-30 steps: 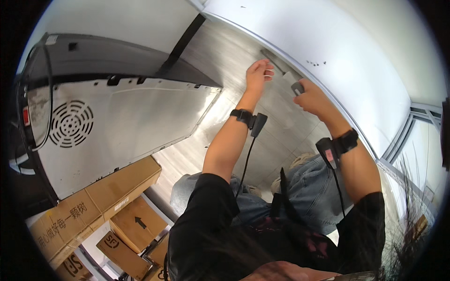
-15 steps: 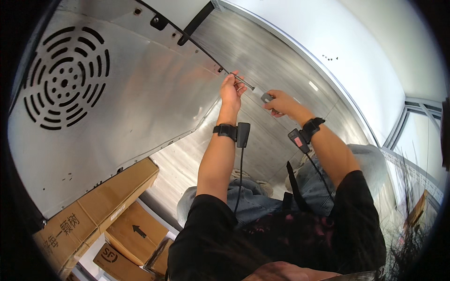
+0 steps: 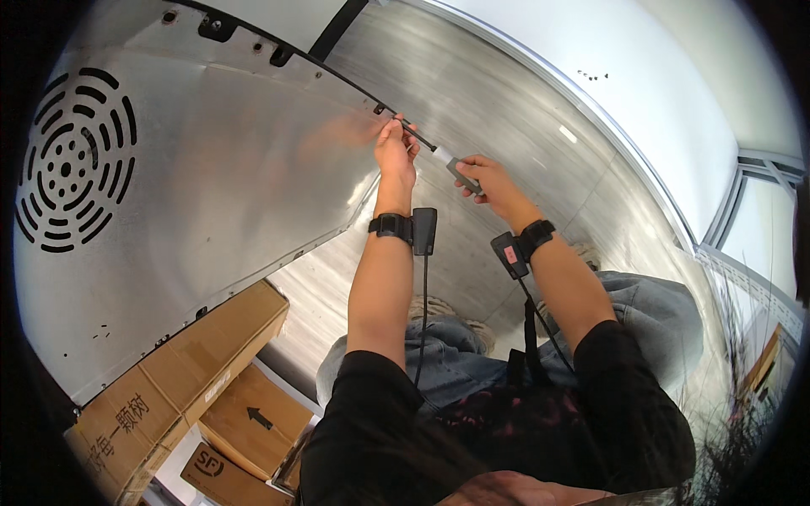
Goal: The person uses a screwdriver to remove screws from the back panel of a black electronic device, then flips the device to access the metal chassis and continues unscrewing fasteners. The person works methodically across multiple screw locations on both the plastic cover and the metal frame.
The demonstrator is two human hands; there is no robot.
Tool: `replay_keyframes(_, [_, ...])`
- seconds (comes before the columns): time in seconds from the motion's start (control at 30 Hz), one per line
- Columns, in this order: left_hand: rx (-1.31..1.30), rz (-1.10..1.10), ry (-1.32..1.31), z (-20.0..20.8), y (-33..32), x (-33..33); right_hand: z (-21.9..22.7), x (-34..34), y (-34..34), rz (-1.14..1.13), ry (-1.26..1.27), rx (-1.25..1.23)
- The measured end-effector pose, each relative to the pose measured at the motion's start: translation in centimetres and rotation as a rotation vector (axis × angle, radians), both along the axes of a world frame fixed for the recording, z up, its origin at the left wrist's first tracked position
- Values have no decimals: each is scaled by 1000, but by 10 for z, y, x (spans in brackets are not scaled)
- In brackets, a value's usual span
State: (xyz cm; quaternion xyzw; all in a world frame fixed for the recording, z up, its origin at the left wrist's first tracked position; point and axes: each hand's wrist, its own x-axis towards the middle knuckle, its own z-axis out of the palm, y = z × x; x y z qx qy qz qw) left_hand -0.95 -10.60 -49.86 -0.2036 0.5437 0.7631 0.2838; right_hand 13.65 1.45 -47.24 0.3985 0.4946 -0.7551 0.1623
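A screwdriver (image 3: 462, 175) with a grey handle, a pale collar and a long dark shaft slants up and left to the edge of a large metal panel (image 3: 253, 177). My right hand (image 3: 499, 192) is closed round the handle. At the shaft's far end, my left hand (image 3: 393, 160) pinches it with thumb and fingers right beside the panel's edge. The fingers hide the tip, and any screw there cannot be made out. The panel has a round pattern of vent slots (image 3: 76, 160), and small holes and dark brackets line its upper edge.
Cardboard boxes (image 3: 245, 409) are stacked below the panel at lower left. Wood-look floor (image 3: 498, 101) runs beneath my hands to a white wall (image 3: 641, 110). Black straps with small cabled boxes (image 3: 424, 232) sit on both wrists. A metal-framed structure (image 3: 751, 194) stands at right.
Both hands and the screwdriver have shifted slightly left in view, as has the panel. My right hand now sits lower along the handle, leaving more of it visible.
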Motion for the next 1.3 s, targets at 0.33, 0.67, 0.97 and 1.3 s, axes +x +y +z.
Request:
replay_keyframes(0.33, [9,12,4,1,2,4,-4,5,-9,-47,5,-39])
replay_keyframes(0.67, [18,22,13,1,2,2,4,6,-13,-63,28,-53])
replay_keyframes(0.97, [-6,5,13,4,-1,1,2,4,-10,-108,46,-180])
replay_keyframes(1.3, [-27,41,36,7,3,8,3,-4,-15,1,22,111])
